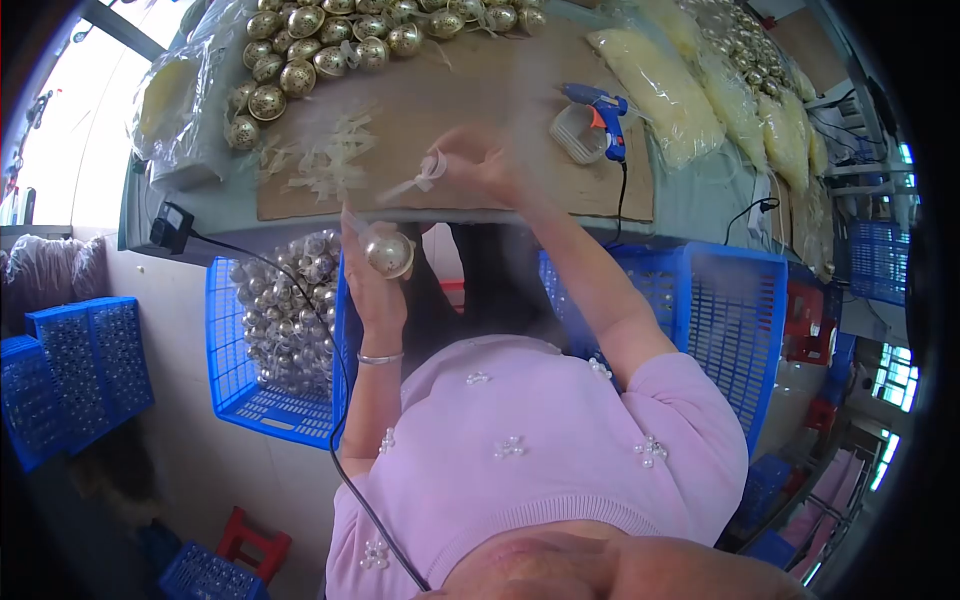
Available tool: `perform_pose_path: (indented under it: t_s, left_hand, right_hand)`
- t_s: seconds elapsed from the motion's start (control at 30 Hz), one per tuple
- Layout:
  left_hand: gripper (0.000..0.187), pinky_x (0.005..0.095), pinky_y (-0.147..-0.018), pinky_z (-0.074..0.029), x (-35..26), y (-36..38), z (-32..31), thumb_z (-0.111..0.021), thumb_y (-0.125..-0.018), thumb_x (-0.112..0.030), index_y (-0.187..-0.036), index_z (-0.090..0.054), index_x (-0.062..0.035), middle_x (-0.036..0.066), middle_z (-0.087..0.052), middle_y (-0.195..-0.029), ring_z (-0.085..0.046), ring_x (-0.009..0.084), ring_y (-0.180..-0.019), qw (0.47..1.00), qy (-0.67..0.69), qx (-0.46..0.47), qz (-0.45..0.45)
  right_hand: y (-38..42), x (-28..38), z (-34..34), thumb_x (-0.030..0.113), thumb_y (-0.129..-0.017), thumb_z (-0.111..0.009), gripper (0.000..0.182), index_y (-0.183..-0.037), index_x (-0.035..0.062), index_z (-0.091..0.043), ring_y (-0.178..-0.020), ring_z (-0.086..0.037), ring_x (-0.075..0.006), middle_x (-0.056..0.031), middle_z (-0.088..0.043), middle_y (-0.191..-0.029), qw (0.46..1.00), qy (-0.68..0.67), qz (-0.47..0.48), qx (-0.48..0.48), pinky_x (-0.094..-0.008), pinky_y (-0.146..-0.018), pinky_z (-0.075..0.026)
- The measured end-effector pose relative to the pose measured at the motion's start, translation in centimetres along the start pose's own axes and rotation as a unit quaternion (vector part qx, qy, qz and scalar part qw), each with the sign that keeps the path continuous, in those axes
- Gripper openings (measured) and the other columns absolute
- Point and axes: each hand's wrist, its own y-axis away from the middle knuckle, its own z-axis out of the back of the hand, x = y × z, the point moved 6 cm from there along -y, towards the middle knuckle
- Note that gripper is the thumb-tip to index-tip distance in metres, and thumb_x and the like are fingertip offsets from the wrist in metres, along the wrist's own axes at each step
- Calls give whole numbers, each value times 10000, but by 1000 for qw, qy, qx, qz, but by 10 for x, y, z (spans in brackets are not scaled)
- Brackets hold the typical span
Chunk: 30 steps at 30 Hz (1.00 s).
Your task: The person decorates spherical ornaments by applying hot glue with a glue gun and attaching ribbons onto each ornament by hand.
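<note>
My left hand (372, 290) is closed around a gold ball ornament (388, 253) below the table's front edge, with a pale ribbon strip at its top. To the right, over the cardboard, my right hand (487, 172) pinches a small pale ribbon bow (430, 172), whose tail hangs toward the left. The bow and the ball are apart. Loose ribbon strips (335, 155) lie on the cardboard (480, 90) behind my left hand. A blue glue gun (605, 115) rests by a clear plastic tray (577, 135) at the right.
Many gold balls (370, 55) cover the table's back left. Bags of yellowish sticks (660, 95) lie at the back right. Below the table, a blue crate (225, 340) of balls stands left and another crate (735, 330) right. A black cable (345, 400) runs past my left arm.
</note>
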Motion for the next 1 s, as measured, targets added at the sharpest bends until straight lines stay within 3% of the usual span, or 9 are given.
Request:
perform_pose_path:
  t_s: [0.03, 0.13, 0.23, 0.33, 0.43, 0.6, 0.8, 0.9, 1.0]
  left_hand:
    - [562, 235, -451, -387, 2, 0, -1, -291, -1019, -491, -1491, -260, -188, 48, -594, -967, -601, 145, -706, 1000, -5, 0, -1]
    - [558, 235, -454, -389, 1, 2, -8, -279, -1024, -481, -1490, -266, -176, 45, -588, -955, -598, 139, -705, 1000, -19, 9, 2]
    - [554, 235, -459, -393, 7, 2, -10, -276, -1024, -481, -1488, -274, -177, 43, -583, -957, -592, 133, -702, 999, -28, 20, 10]
    - [563, 237, -483, -407, 7, 2, -15, -273, -1022, -492, -1490, -267, -180, 39, -580, -961, -577, 122, -711, 998, -63, 21, 13]
    - [606, 241, -530, -427, 8, -1, -22, -266, -1006, -540, -1498, -247, -185, 31, -573, -975, -555, 109, -738, 996, -83, 29, 28]
    - [784, 245, -594, -439, 12, 1, -39, -262, -922, -705, -1518, -190, -202, 17, -534, -1003, -522, 97, -777, 995, -53, 75, 31]
    - [907, 251, -601, -441, 11, 5, -51, -261, -854, -780, -1524, -161, -177, 22, -523, -1016, -518, 105, -801, 992, 21, 126, 14]
    - [769, 253, -590, -449, 5, 10, -54, -358, -940, -642, -1522, -167, -175, 27, -536, -1028, -528, 101, -783, 990, -72, 118, -39]
    - [586, 237, -627, -454, 6, 8, -53, -447, -1010, -209, -1520, -166, -142, 39, -545, -989, -521, 104, -777, 993, 55, 107, 13]
  right_hand:
    - [7, 5, -1, 30, -884, -620, 71, -930, -20, -641, -757, -654, -110, -68, -685, -857, 1000, -8, 5, 7, -258, -716, -543]
    - [25, 3, -5, 18, -865, -644, 58, -908, -20, -640, -758, -659, -117, -92, -686, -857, 974, -210, -87, 18, -251, -712, -539]
    - [37, -1, -6, 19, -848, -674, 72, -896, -12, -631, -758, -661, -122, -109, -685, -852, 990, -113, -81, 8, -249, -708, -538]
    - [48, -1, -11, 18, -832, -699, 116, -908, -4, -614, -747, -660, -121, -102, -684, -834, 977, -173, -120, -12, -248, -703, -538]
    - [55, 10, -22, 5, -826, -703, 151, -934, -9, -598, -737, -662, -123, -88, -681, -816, 970, -228, -85, 20, -247, -685, -541]
    - [66, 2, -31, -6, -831, -696, 145, -933, -14, -594, -713, -656, -127, -87, -677, -812, 976, -208, -67, 2, -255, -626, -545]
    - [67, -2, -32, 2, -830, -701, 107, -891, -5, -613, -685, -643, -113, -75, -662, -773, 980, -188, -52, -31, -260, -567, -539]
    - [69, -4, -31, 8, -818, -715, 94, -859, 1, -631, -663, -607, -82, -52, -649, -797, 983, -164, -69, -49, -230, -552, -500]
    - [68, -10, -27, 9, -798, -730, 87, -828, 14, -648, -633, -532, -48, -9, -623, -852, 991, -108, -5, -80, -192, -544, -425]
